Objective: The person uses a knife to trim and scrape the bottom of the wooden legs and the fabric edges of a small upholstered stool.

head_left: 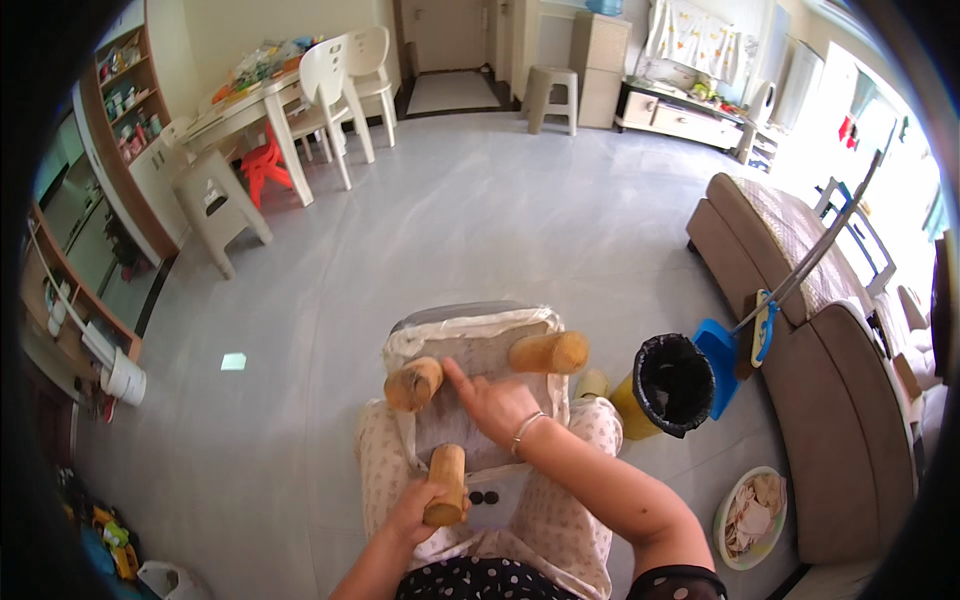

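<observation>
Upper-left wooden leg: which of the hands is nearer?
Right: the right hand has its index finger beside that leg, touch unclear; the left hand is lower, gripping the near leg.

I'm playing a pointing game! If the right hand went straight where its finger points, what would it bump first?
Probably the upper-left wooden leg. The right hand has its index fingertip beside that leg's edge; whether they touch is unclear.

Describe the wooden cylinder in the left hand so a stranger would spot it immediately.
By the person's patterned clothing, find the cloth-edged panel. At its near side, the left hand grips a wooden cylinder. Unlike the far-left cylinder and the far-right cylinder, it is gripped and sits closest to the person's body.
</observation>
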The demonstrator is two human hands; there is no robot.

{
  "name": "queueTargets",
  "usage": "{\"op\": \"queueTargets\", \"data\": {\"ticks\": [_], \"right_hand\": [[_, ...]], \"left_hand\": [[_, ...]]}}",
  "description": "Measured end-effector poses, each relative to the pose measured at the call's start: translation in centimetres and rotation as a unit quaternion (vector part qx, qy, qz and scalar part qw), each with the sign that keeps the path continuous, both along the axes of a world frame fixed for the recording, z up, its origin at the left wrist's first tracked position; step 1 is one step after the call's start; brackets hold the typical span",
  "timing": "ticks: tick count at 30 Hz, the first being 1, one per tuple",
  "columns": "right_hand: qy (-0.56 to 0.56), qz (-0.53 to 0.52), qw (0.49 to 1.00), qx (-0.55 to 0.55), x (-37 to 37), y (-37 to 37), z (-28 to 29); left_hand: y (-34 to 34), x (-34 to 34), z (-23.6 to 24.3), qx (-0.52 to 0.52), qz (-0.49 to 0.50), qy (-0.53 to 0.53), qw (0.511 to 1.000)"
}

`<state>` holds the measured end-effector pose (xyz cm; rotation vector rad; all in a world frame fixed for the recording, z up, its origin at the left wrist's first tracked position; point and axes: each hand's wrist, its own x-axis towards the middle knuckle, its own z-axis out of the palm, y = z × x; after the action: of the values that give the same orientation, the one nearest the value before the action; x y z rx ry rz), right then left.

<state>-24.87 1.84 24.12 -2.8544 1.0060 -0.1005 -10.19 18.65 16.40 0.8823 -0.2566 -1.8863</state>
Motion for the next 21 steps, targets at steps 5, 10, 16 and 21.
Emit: {"op": "queueTargets", "data": {"ticks": [5, 10, 16, 21], "right_hand": [[0.053, -0.029, 0.998, 0.006, -1.8, 0.2, 0.7], [0.184, 0.086, 0.979, 0.035, -3.0, 2.1, 1.5], [0.133, 0.114, 0.984, -0.03, -3.3, 0.8, 1.4], [0.096, 0.213, 0.97, -0.064, -3.2, 0.3, 0.6]], "left_hand": [[-0.5, -0.1, 1.1, 0.013, 0.003, -0.023, 1.0], [-0.8, -0.5, 0.8, 0.025, 0.018, 0.012, 0.999], [-0.5, -0.3, 1.7, 0.017, 0.021, 0.01, 1.0], [-0.3, -0.2, 1.8, 0.009, 0.019, 0.011, 1.0]]}}
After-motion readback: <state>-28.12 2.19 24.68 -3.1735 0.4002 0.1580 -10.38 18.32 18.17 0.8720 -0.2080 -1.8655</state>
